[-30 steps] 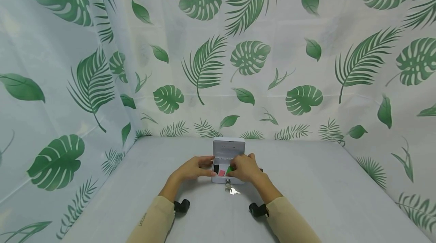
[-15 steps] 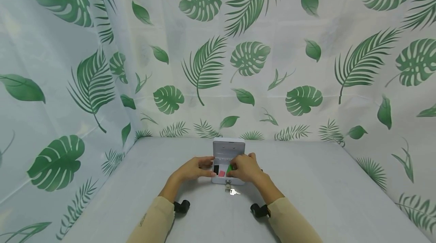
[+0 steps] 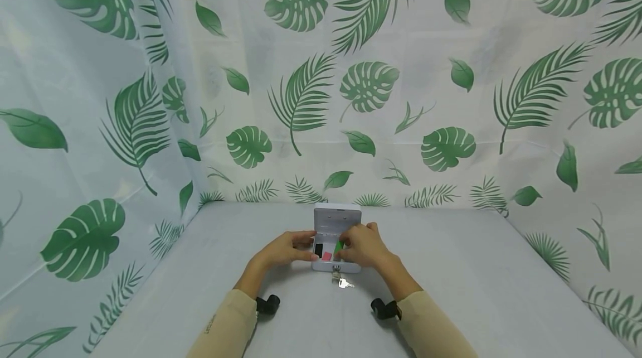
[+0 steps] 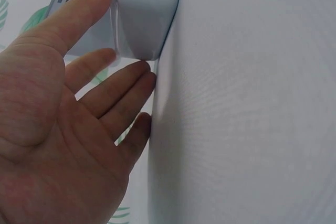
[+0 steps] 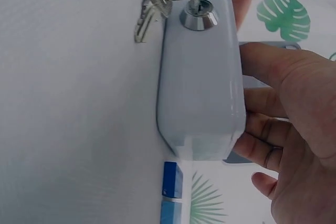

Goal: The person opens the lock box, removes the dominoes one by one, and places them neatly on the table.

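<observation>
A: The head view is showing a small grey metal cash box [image 3: 335,246] sitting on the pale grey worktop [image 3: 451,280], lid standing open toward twelve o'clock, with black, pink and green pieces lying inside. Are the wrist views giving you that?

B: No, the inside is hidden there. The right wrist view is instead showing the box's front wall with a silver lock [image 5: 198,16] and a bunch of silver keys [image 5: 152,3] hanging from it, plus two small blue blocks [image 5: 171,195] lying just beside the box's corner.

A: Where is the box lying against the fingers?

B: It is sitting between both hands. The left hand [image 3: 286,247] is at nine o'clock of the box, its fingers [image 4: 113,90] lying straight and relaxed against the rounded corner, thumb along the wall, gripping nothing. The right hand [image 3: 363,246] is at three o'clock, its fingers [image 5: 262,124] loosely bent against the box's side; whether they are pinching the green piece, I cannot tell.
</observation>
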Action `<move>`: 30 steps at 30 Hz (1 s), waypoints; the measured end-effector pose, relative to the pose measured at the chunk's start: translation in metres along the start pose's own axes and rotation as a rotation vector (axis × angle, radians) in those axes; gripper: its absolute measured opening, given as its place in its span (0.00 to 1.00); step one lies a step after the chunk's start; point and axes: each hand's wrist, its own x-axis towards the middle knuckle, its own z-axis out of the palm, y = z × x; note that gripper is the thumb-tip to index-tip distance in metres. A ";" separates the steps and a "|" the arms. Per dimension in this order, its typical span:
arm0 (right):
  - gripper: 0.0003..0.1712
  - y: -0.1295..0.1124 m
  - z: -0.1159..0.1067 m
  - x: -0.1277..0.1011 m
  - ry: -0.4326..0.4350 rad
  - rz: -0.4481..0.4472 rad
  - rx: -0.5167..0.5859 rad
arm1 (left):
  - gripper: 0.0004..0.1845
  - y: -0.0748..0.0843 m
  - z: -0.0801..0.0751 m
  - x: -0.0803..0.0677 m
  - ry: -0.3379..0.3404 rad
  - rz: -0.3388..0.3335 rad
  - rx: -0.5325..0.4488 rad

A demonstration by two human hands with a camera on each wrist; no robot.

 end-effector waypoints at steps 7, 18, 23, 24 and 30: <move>0.15 0.003 -0.004 0.001 0.009 -0.012 0.000 | 0.43 0.000 0.000 0.000 0.003 -0.002 0.015; 0.18 0.010 -0.010 -0.001 0.042 -0.023 -0.002 | 0.44 0.001 0.000 -0.001 -0.001 -0.015 0.020; 0.18 0.013 -0.014 -0.003 0.040 -0.041 0.018 | 0.43 0.001 0.001 0.000 0.000 -0.013 0.024; 0.18 0.014 -0.015 -0.003 0.040 -0.043 0.025 | 0.44 0.001 0.001 0.000 0.001 -0.015 0.024; 0.18 0.015 -0.019 -0.004 0.037 -0.051 0.053 | 0.44 0.001 0.001 -0.001 0.008 -0.031 0.011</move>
